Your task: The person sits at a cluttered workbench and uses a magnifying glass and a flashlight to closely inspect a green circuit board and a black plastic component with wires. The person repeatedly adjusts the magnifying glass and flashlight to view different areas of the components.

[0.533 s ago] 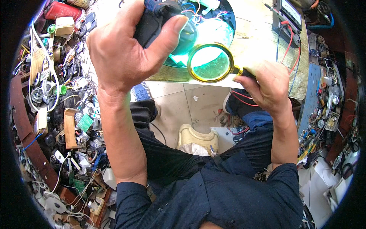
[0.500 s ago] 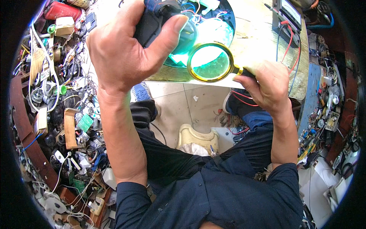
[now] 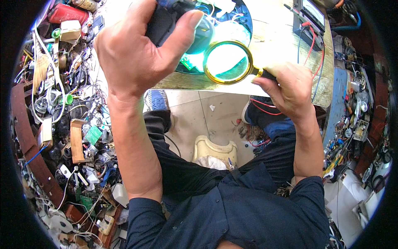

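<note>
A gold-rimmed magnifying glass (image 3: 228, 62) hangs over the near edge of a wooden tabletop (image 3: 273, 37), its dark handle clasped in a person's right grip (image 3: 290, 85). To its left, the left grip (image 3: 134, 56) grasps a dark device (image 3: 166, 23) with a clear, rounded end, the thumb beside that end and the other fingers partly out of frame. Bright greenish light washes over a round black housing (image 3: 248, 25) beyond the lens, where wires and a green circuit board (image 3: 187, 62) show. At the tabletop's far right stands a meter (image 3: 313, 16) with red and dark leads (image 3: 310, 47). A heap of electronic scrap (image 3: 76, 99) fills the left side; a cream stool (image 3: 216, 148) stands between the person's legs.
</note>
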Demonstrator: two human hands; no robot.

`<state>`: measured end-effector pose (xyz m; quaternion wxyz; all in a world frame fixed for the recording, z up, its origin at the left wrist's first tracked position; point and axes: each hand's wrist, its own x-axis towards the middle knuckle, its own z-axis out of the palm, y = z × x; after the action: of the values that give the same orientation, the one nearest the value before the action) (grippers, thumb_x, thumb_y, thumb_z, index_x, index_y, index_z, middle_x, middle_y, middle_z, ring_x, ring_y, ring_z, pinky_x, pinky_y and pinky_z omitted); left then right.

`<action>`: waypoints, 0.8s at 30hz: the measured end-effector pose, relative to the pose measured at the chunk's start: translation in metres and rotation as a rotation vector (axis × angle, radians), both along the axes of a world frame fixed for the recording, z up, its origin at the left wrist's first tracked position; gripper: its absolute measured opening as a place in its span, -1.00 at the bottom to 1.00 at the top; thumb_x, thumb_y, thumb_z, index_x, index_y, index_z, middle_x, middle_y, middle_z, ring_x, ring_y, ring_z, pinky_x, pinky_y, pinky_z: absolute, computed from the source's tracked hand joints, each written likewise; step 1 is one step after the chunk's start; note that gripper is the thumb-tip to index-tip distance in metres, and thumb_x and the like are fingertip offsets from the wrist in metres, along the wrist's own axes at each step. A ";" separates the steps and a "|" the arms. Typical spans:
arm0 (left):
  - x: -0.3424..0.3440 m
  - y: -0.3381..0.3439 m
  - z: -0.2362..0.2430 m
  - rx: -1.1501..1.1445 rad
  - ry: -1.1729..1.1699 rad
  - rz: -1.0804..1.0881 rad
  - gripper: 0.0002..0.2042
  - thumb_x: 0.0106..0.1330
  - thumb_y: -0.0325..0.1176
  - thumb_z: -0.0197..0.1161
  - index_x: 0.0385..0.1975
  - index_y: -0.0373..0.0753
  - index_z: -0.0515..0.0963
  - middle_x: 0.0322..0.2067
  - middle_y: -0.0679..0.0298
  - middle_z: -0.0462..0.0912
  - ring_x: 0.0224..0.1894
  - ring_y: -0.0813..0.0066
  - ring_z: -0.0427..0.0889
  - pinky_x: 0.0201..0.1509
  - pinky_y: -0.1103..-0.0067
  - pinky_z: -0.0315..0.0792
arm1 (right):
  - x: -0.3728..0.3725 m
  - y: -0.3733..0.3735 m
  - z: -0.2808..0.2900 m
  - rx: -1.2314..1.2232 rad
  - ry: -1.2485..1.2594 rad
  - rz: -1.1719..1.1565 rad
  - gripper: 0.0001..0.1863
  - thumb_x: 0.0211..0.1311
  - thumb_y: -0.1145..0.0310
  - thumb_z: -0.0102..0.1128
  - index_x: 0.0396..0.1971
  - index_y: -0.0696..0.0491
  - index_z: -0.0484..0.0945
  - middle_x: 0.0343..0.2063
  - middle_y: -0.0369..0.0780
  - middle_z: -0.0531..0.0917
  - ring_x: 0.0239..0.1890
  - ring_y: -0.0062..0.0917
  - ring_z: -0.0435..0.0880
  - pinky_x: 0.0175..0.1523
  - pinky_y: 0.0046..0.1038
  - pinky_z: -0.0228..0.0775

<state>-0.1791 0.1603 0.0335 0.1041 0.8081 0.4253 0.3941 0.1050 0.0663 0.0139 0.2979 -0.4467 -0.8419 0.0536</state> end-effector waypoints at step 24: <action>-0.010 -0.006 -0.005 -0.035 -0.019 0.022 -0.71 0.39 -0.11 0.47 -0.23 -0.24 0.70 -0.59 0.39 0.62 -0.56 0.73 0.46 -0.43 0.68 0.40 | -0.003 0.002 -0.004 0.003 -0.033 0.013 -0.68 0.06 0.26 0.60 -0.44 0.06 0.56 -0.62 -0.24 0.49 -0.59 -0.33 0.53 -0.49 -0.29 0.32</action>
<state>-0.1893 0.1541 0.0286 0.1182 0.7976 0.4399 0.3954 0.1020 0.0688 0.0099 0.2845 -0.4413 -0.8498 0.0468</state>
